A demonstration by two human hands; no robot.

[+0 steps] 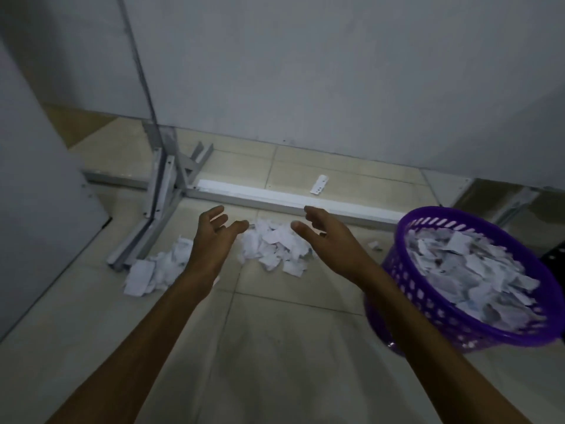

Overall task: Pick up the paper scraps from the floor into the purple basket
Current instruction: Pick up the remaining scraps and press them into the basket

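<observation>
A pile of white paper scraps (276, 247) lies on the tiled floor ahead of me, between my two hands. My left hand (214, 237) hovers at its left side, fingers spread and empty. My right hand (324, 237) hovers at its right side, also open and empty. A second heap of scraps (156, 267) lies further left, by the metal frame. The purple basket (406, 289) stands at the right, nearly full of scraps (470, 270). One small scrap (374, 245) lies between the pile and the basket.
Grey metal frame legs (162, 191) and a white bar (275, 198) run along the floor behind the scraps. A white bracket piece (319, 184) lies beyond the bar. Grey partition panels (305, 71) close off the back and left.
</observation>
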